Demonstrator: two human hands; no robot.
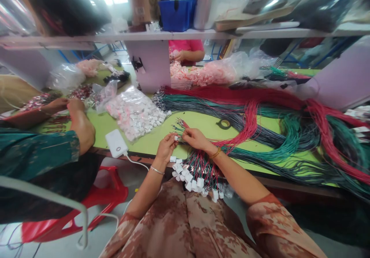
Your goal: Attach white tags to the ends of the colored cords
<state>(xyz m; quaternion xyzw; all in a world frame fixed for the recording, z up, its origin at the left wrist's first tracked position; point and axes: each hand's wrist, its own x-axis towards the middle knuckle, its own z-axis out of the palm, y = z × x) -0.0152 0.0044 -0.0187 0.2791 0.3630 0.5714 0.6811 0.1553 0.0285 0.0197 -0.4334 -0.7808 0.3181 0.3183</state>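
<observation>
My left hand (167, 147) pinches a small white plastic connector (176, 138) just above the table's front edge. Close beside it, the fingers of my right hand (194, 138) are closed on a thin wire, whose end is at the connector. Loose red, green and black wire ends (181, 124) lie just beyond my fingertips. Below my hands, a bunch of wires fitted with white connectors (185, 175) hangs over the table edge toward my lap. Long bundles of red wires (251, 123), green wires (290, 134) and black wires (260, 134) stretch off to the right.
A clear bag of white connectors (137, 113) lies left of the wires. Nearer are a white power bank (116, 143) with a cable and a roll of black tape (224, 124). A co-worker's hands (72, 106) work at the left; another person (187, 52) sits opposite, under the shelf (144, 36).
</observation>
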